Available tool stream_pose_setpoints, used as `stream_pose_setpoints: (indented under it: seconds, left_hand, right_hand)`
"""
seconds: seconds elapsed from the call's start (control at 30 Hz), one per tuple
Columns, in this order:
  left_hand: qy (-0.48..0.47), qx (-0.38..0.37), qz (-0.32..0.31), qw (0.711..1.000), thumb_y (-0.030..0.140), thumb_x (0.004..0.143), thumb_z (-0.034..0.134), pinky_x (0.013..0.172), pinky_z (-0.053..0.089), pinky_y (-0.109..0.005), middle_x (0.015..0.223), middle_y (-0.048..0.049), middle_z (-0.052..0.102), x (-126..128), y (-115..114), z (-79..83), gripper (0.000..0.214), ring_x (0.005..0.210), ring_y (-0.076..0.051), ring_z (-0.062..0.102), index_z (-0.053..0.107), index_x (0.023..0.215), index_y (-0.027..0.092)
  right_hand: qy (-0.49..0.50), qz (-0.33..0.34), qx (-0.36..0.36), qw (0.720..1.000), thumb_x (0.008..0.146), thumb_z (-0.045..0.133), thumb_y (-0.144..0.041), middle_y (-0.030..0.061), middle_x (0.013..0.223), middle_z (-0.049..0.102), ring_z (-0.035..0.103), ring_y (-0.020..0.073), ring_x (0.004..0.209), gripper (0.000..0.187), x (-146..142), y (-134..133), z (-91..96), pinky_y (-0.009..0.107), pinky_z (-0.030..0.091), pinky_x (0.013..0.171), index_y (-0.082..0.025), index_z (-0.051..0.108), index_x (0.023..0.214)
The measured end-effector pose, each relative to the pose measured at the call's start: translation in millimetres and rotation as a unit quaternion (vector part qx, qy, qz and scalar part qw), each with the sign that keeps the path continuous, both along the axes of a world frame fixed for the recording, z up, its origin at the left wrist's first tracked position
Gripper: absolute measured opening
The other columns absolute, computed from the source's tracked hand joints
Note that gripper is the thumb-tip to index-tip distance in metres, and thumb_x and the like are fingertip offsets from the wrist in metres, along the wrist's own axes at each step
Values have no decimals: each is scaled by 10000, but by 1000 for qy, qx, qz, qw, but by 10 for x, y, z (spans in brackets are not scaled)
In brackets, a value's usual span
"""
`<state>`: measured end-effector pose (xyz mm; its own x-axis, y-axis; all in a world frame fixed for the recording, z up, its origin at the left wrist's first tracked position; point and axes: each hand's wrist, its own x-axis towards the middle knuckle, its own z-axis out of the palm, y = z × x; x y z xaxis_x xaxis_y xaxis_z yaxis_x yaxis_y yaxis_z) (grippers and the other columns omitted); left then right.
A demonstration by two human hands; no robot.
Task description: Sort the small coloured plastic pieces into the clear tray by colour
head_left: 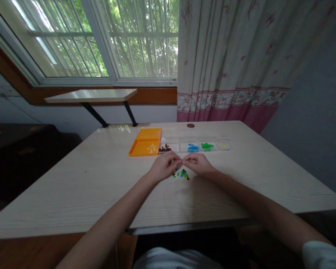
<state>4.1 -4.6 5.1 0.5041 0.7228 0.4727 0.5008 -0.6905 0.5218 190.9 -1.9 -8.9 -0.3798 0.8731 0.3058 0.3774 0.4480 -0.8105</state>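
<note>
My left hand and my right hand meet fingertip to fingertip above the table, each closed in a pinch. Whatever lies between the fingertips is too small to make out. Just below them on the tabletop is a loose cluster of tiny green, blue, yellow and dark brown pieces. Behind my hands stands a clear compartment tray. Inside it are dark brown pieces, blue pieces, green pieces and a few yellow pieces. White pieces lie in an orange tray at the left.
The orange tray adjoins the clear one on the pale wooden table. A raised white shelf on black legs stands at the back left. A round dark cap sits near the back edge, before a curtain and a window.
</note>
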Motion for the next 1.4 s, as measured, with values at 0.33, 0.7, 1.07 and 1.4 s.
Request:
stream_pose_setpoints:
  seconds: [0.33, 0.7, 1.07, 1.4]
  left_hand:
    - [-27, -19, 9, 999, 229, 782, 546, 570, 376, -198, 713, -33, 575, 16, 0, 22, 138, 634, -99, 494, 645, 800, 135]
    - [-29, -21, 14, 999, 219, 756, 558, 541, 356, -190, 666, -21, 570, 26, -6, 26, 125, 597, -92, 481, 648, 762, 132]
    - [-15, -29, 9, 999, 258, 767, 559, 533, 350, -189, 655, -14, 565, 18, -5, 31, 154, 570, -84, 468, 653, 773, 136]
    - [111, -106, -34, 988, 210, 725, 521, 488, 327, -173, 622, -4, 578, -294, 41, 208, 145, 526, -79, 451, 649, 720, 140]
  right_hand:
    - [-30, -19, 63, 997, 750, 560, -293, -9, 573, 535, 409, 76, 506, 193, 12, 2, 18, 197, 320, 492, -137, 673, 744]
    - [-56, -20, 173, 983, 741, 593, -252, 10, 625, 588, 490, 96, 551, 122, 29, 22, -7, 211, 381, 548, -166, 671, 779]
    - [-58, -13, 210, 976, 746, 593, -234, 16, 629, 599, 538, 111, 592, 101, 35, 3, 29, 217, 417, 584, -166, 665, 767]
    - [-25, -124, 252, 959, 795, 531, -294, 32, 689, 619, 528, 120, 612, 169, 254, -7, 169, 237, 414, 583, -189, 664, 803]
